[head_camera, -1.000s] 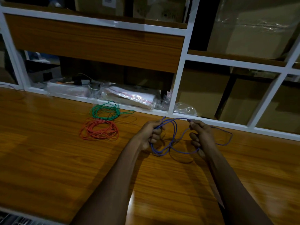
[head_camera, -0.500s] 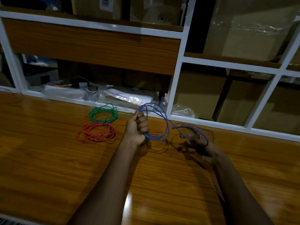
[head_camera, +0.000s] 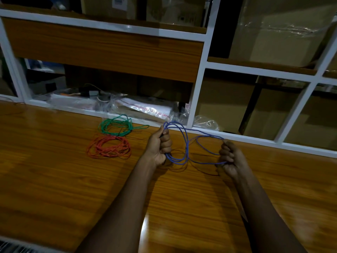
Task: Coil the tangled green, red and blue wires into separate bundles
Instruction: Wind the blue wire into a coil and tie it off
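The blue wire hangs in loose loops between both hands above the wooden table. My left hand is fisted around a bunch of its loops. To the right, my right hand grips the far end of a wide loop. A coiled green wire lies flat on the table to the left, with one tail pointing right. Just in front of it lies the red wire, also a flat coil.
A white-framed shelf unit stands along the table's far edge, with plastic bags and small items in its low opening. Cardboard boxes fill the compartments on the right.
My right hand has drawn out to the right, stretching a wide blue loop. My left hand stays fisted on the gathered loops, slightly lower and turned.
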